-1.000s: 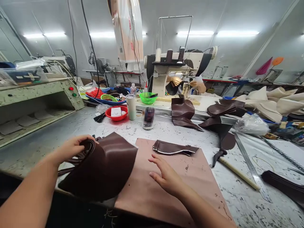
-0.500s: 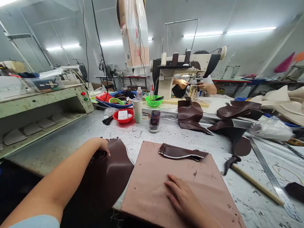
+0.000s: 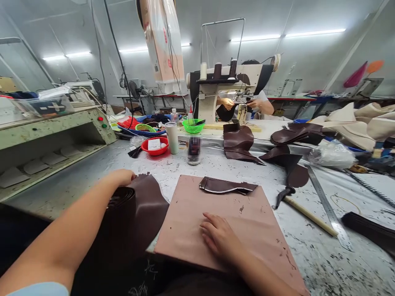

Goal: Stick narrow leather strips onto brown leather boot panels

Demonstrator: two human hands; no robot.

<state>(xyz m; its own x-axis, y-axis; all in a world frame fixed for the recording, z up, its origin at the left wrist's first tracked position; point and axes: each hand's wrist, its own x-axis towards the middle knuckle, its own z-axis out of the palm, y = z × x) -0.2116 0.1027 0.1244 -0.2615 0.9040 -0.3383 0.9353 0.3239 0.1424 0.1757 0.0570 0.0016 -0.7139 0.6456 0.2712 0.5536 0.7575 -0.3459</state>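
Note:
My left hand [image 3: 125, 177] reaches past a curled stack of dark brown leather pieces [image 3: 126, 209] on the left. Its fingers are bent at the far edge of a leather piece [image 3: 149, 197] and look closed on it, though the curl and the wrist partly hide them. My right hand [image 3: 217, 234] rests open on a pink-brown board [image 3: 182, 230], fingers slightly spread, holding nothing. Across the board's far side lies a small bundle of narrow brown leather strips [image 3: 228, 186] with pale edges.
Beyond the board stand a glass jar [image 3: 194, 152], a white tumbler [image 3: 172, 139] and a red bowl [image 3: 154, 146]. A hammer [image 3: 310, 216] and steel ruler [image 3: 328, 205] lie right. Behind, a co-worker's hands [image 3: 226, 102] work at a sewing machine [image 3: 206, 98].
The view has shifted, showing more of the table's right side. My left hand has moved toward the far edge of the leather, and the curl stands taller. My right hand still lies on the board.

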